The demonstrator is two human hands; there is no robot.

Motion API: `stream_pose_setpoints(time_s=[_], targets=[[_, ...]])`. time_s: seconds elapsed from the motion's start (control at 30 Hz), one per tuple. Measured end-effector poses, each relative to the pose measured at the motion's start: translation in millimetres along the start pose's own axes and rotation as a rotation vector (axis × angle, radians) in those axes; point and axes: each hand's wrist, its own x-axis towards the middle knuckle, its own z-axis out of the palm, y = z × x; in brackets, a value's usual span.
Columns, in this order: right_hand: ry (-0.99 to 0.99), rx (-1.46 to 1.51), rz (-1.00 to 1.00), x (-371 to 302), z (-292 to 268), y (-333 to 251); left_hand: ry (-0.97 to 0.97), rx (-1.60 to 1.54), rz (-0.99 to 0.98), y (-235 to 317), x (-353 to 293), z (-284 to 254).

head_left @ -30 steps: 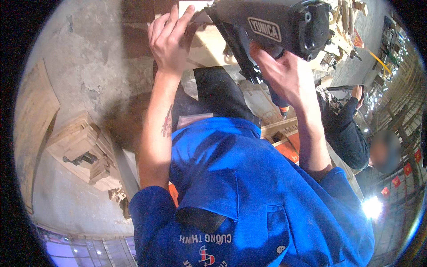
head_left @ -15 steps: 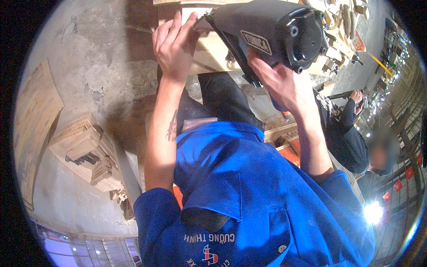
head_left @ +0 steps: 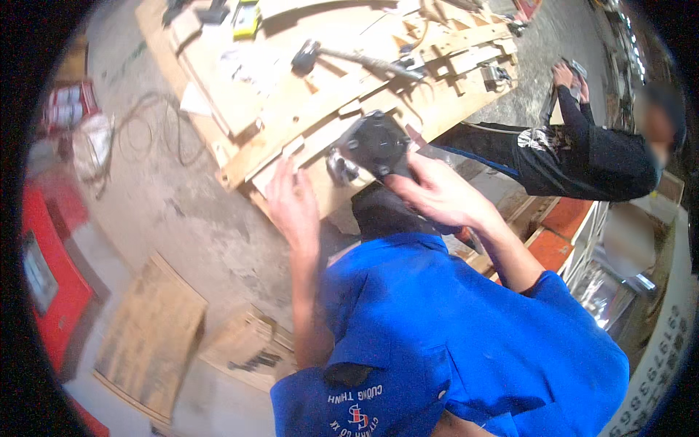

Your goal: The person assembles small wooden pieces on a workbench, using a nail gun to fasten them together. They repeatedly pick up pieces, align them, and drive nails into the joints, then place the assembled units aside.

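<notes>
My right hand point(head_left: 440, 193) grips a black nail gun point(head_left: 377, 142), seen mostly from its round rear cap and held low over the near edge of the wooden workbench point(head_left: 164, 44). What lies under its nose is hidden. To its left, my left hand point(head_left: 293, 200) rests against a pale wood strip point(head_left: 320, 146) along that edge; its fingers are stretched out and a little blurred. Further across the bench lies a hammer point(head_left: 357, 58) with a dark head.
A yellow-green box point(head_left: 246, 20) lies on the far bench. Left are a looped hose point(head_left: 178, 135) on the floor, a wood panel point(head_left: 149, 328) and a red object point(head_left: 54, 277). At right, a co-worker in black point(head_left: 582, 156) holds something grey.
The view has swung, showing more of the bench top and the floor at left. The nail gun now appears lower and end-on, still in my right hand.
</notes>
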Motion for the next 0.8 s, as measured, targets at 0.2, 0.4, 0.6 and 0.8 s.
stream_pose_setpoints(time_s=[0.2, 0.4, 0.6, 0.8], targets=[[0.408, 0.045, 0.106, -31, -111, 69, -0.518, -0.311, -0.142, 178, 92, 151], [0.48, -0.27, -0.102, 60, -205, 78, -0.474, -0.006, 0.009, 219, 120, 189], [0.215, -0.815, -0.346, 237, -192, 31, -0.09, -0.165, 0.037, 146, 72, 136], [0.137, -1.037, -0.366, 294, -135, 48, 0.53, 0.004, -0.585, -25, 20, 33]])
